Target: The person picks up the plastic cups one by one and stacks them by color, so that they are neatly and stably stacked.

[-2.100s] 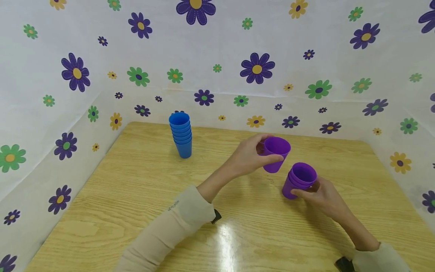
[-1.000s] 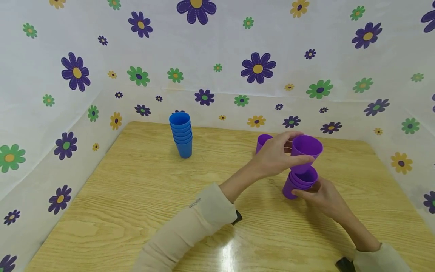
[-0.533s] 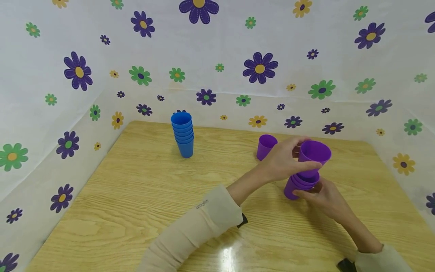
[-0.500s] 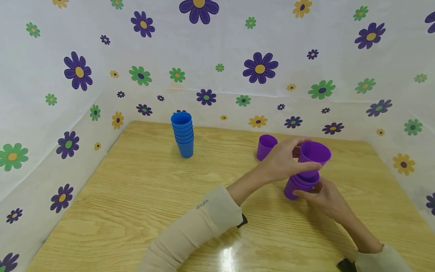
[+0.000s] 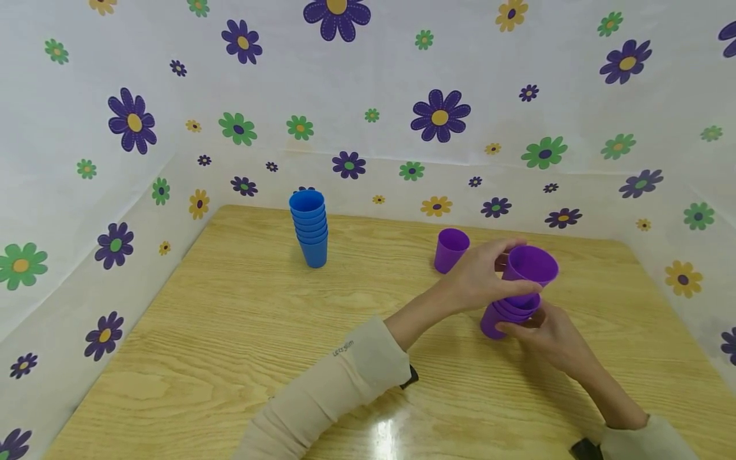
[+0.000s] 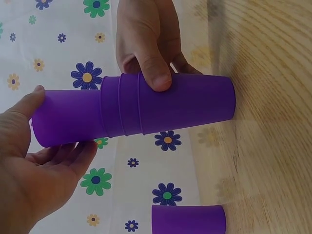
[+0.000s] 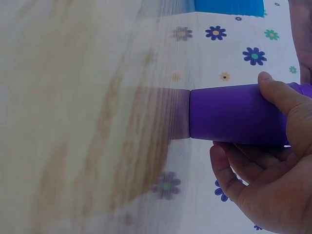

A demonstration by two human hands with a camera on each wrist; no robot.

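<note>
My left hand (image 5: 477, 275) grips a purple plastic cup (image 5: 531, 265) near its rim, thumb on one side and fingers on the other. The base of this cup sits down inside a short stack of purple cups (image 5: 493, 322). My right hand (image 5: 558, 335) holds that stack upright, its thumb across the front. In the left wrist view, the held cup (image 6: 73, 117) lines up with the stack (image 6: 200, 100), and the stack's rims show as close ridges. The right wrist view shows the stack's bottom cup (image 7: 234, 114) standing on the tabletop.
One more purple cup (image 5: 450, 250) stands alone behind my left hand, near the back of the wooden table (image 5: 230, 332). Farther left is a tall stack of blue cups (image 5: 314, 248). Flower-printed white sheeting (image 5: 374, 76) encloses the back and sides.
My left hand has carried its purple cup rightward over the stack, then lowered it into the top. The lone purple cup has come into view. My right hand stays in place.
</note>
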